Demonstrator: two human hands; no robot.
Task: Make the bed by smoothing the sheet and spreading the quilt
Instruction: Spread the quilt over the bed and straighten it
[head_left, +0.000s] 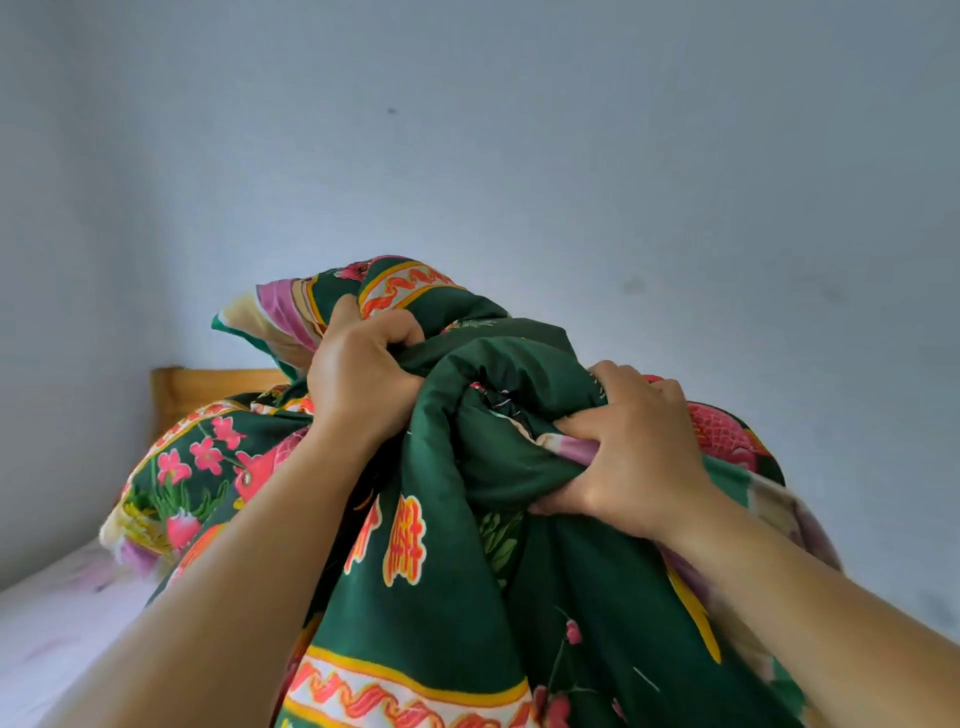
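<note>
Sheet: at the far left, the pale pink printed bed sheet (62, 613) lies flat on the mattress and runs to the lower left edge of your view.
Headboard: the light wooden headboard (208, 387) stands at the far end of the bed, against the pale blue-grey painted wall (571, 156); only its top left corner shows above the fabric.
Quilt: your dark green padded quilt with pink flowers, red-orange characters and a yellow-edged white border (457, 613) is bunched up and lifted over the bed, filling the middle of your view. One corner sticks up at the top, and folds trail down toward the sheet on the left side.
Left hand: your left hand (358, 374) grips a thick fold near the top of the bundle, fingers curled tight into the green cloth, thumb hidden behind it.
Right hand: your right hand (628, 457) clamps another gathered fold just beside it, slightly lower, fingers wrapped over the top and thumb pressing from below.
Forearms: both bare forearms reach up from the bottom edge, the quilt hanging between them.
</note>
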